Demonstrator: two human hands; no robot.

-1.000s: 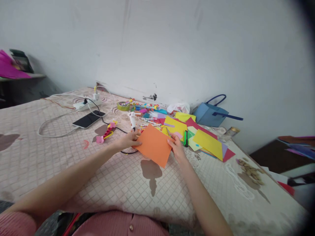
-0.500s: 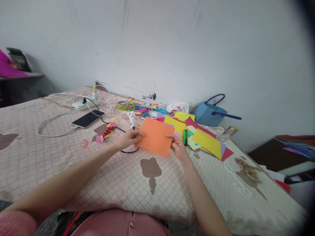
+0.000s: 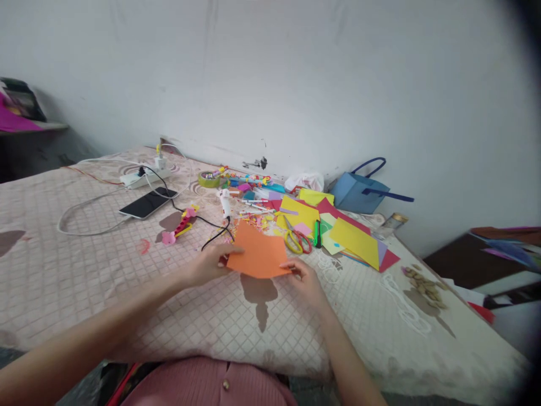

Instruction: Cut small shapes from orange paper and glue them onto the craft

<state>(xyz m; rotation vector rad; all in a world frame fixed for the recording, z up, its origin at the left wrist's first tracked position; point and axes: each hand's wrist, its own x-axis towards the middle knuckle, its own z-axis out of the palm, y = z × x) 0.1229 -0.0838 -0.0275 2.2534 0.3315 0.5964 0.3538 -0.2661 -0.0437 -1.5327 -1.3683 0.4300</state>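
An orange paper sheet is held low over the pink quilted mattress, tilted nearly flat. My left hand pinches its left edge, fingers closed on the paper. My right hand grips its right lower corner. Just beyond the sheet lie yellow-handled scissors and a white glue gun with a black cord.
Yellow, red and green paper sheets lie to the right, with markers and scraps behind. A phone, power strip and cables sit at the left. A blue paper bag leans on the wall. Small brown pieces lie far right.
Both hands have pulled the orange sheet toward me and lowered it flatter. The scissors, hidden behind the sheet before, now show.
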